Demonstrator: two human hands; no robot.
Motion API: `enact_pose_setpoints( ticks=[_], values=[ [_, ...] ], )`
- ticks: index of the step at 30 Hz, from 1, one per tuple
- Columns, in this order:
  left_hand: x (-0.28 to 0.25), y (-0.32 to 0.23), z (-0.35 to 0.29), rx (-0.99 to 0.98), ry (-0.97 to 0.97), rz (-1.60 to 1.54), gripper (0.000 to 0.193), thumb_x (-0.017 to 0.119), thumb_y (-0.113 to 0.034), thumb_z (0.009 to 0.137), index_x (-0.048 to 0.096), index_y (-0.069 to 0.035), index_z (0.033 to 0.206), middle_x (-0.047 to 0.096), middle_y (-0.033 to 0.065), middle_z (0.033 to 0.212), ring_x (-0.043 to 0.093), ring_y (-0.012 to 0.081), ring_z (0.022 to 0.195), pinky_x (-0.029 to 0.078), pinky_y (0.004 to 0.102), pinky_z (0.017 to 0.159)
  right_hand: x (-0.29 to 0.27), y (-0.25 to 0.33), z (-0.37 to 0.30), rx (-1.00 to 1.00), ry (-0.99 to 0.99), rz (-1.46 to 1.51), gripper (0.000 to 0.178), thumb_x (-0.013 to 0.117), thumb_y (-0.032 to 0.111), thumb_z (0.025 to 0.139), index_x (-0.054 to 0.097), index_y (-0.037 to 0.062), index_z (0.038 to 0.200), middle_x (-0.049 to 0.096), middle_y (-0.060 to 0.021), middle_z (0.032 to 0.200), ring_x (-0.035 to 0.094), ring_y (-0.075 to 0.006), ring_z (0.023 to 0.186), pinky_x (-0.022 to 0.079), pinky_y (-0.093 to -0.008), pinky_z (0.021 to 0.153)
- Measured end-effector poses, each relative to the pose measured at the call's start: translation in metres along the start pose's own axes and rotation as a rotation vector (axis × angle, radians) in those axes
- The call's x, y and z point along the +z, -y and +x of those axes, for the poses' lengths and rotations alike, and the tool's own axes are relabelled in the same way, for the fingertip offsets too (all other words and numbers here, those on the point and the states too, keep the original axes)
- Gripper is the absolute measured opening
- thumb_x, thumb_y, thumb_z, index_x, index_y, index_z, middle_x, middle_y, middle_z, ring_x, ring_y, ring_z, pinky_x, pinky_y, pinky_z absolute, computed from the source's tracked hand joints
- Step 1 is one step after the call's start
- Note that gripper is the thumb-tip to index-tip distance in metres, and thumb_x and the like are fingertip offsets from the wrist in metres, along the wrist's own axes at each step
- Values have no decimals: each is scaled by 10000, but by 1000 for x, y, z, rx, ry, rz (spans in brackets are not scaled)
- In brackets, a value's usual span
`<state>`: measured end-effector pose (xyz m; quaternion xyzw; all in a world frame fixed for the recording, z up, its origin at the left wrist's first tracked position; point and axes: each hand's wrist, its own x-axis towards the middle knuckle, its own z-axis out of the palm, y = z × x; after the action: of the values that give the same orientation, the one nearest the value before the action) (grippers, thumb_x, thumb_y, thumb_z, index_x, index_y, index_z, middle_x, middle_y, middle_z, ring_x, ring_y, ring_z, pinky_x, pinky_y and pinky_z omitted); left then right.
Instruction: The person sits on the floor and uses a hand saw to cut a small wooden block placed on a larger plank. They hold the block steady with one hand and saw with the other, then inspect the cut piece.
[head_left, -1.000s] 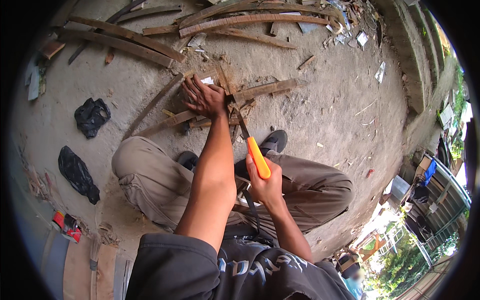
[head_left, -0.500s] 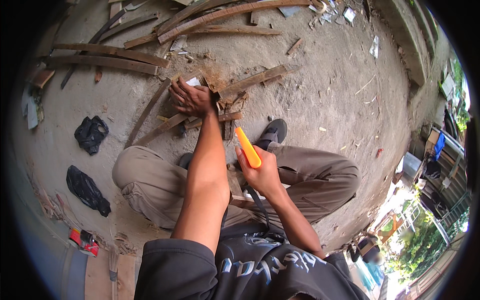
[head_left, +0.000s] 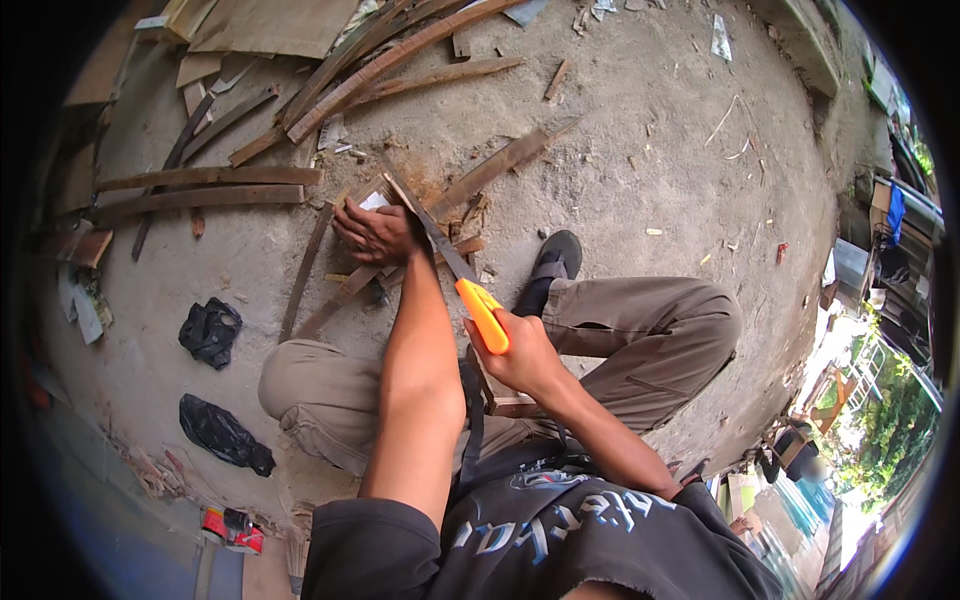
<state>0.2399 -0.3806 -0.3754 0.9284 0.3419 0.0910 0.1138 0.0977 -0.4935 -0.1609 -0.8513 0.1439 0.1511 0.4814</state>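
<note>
My right hand [head_left: 522,352] is wrapped round the orange handle of a handsaw [head_left: 482,312]. The saw's blade slants away up and to the left, passing just right of my left hand [head_left: 380,234]. That left hand presses down on a piece of wood [head_left: 372,190] with a white patch on top, its fingers bent over the near side. Blade and wood lie close together, but my hand and wrist partly hide where they meet. Under and around the piece, wooden strips [head_left: 340,302] lie crossed on the ground.
A plank [head_left: 490,175] lies just beyond the saw. Long wooden strips [head_left: 400,60] are piled at the far left. Two black plastic bags [head_left: 210,333] rest left of my knee. My bent legs [head_left: 640,330] flank the work, with a sandalled foot [head_left: 557,262] close by on the right.
The saw has turned and moved so its blade now shows alongside my left hand. My right hand has shifted slightly down, while my left stays on the wood. The whole view has tilted a little.
</note>
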Motion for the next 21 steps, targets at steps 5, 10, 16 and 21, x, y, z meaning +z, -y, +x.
enact_pose_setpoints(
  ticks=[5,10,16,21],
  values=[
    [-10,2,-23,193,63,-17,632,544,-159,825,418,-136,1443,350,99,1562,320,286,1453,230,579,1141,-15,18,-18,228,22,128,260,663,214,931,631,-30,848,601,-217,626,664,-386,627,499,-398,567],
    [-6,1,-18,124,-3,-39,561,530,-134,843,447,-193,1395,426,48,1505,370,237,1427,240,566,1140,3,21,-12,137,18,60,267,680,196,917,612,-38,807,587,-223,604,646,-403,592,480,-408,521],
    [-14,-7,-16,36,31,-100,539,516,-112,866,434,-215,1388,428,28,1507,363,208,1439,206,615,1142,6,5,-9,-2,-32,30,248,696,166,900,600,-13,757,539,-153,538,524,-206,432,418,-360,461],
    [-13,-6,-13,37,8,-122,518,498,-135,877,439,-204,1386,421,35,1509,357,217,1441,202,622,1141,5,6,-13,13,54,-23,238,670,160,903,600,-40,795,587,-226,596,637,-412,573,474,-425,519]
  ],
)
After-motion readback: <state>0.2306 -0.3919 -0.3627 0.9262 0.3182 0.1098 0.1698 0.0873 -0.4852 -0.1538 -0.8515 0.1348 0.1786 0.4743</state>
